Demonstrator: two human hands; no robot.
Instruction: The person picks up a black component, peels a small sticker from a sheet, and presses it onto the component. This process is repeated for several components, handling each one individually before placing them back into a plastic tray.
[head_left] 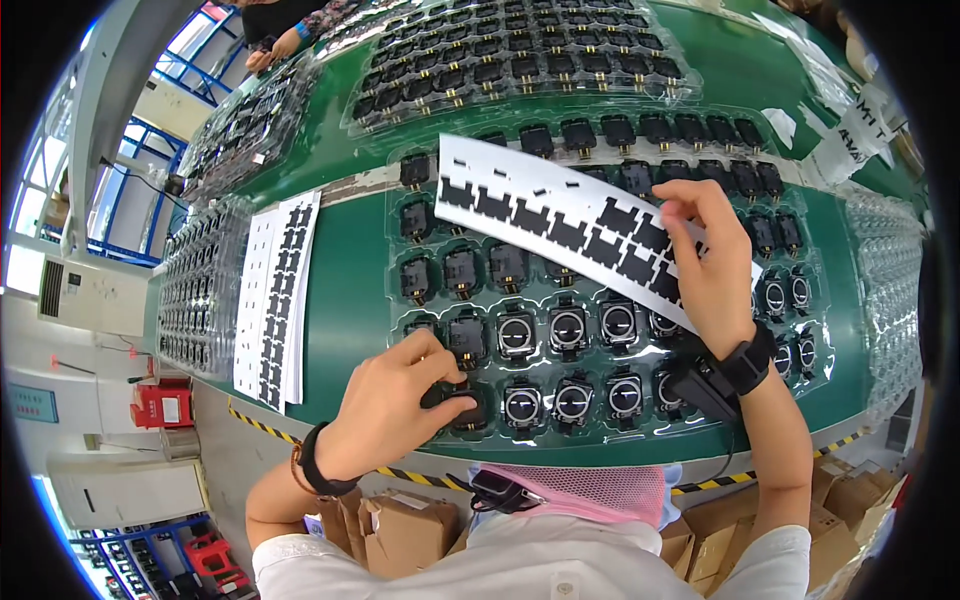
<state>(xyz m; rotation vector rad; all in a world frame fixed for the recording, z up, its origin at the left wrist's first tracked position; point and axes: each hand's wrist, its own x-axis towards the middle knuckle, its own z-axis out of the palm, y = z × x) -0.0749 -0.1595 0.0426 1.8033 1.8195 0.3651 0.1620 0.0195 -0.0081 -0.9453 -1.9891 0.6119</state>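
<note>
My right hand (pixel 708 262) pinches a white backing sheet (pixel 520 180) of black die-cut stickers, held tilted above a clear plastic tray (pixel 815 345). Black plastic housings (pixel 508 265) with gold contacts sit in the tray's pockets. In the nearer rows, several housings carry round silver-ringed pieces (pixel 523 405). My left hand (pixel 395 405) is at the tray's near left corner, its thumb and forefinger curled round a black housing (pixel 470 415). My fingers partly hide that piece, and whether it has left its pocket is unclear. The sheet covers part of the middle rows.
More sticker sheets (pixel 262 300) lie to the left, beside a stack of filled trays (pixel 200 290). Another filled tray (pixel 520 65) stands beyond. Clear trays (pixel 880 290) are stacked at right. A person's hand (pixel 262 58) is at far left. Cardboard boxes (pixel 410 535) stand below the table edge.
</note>
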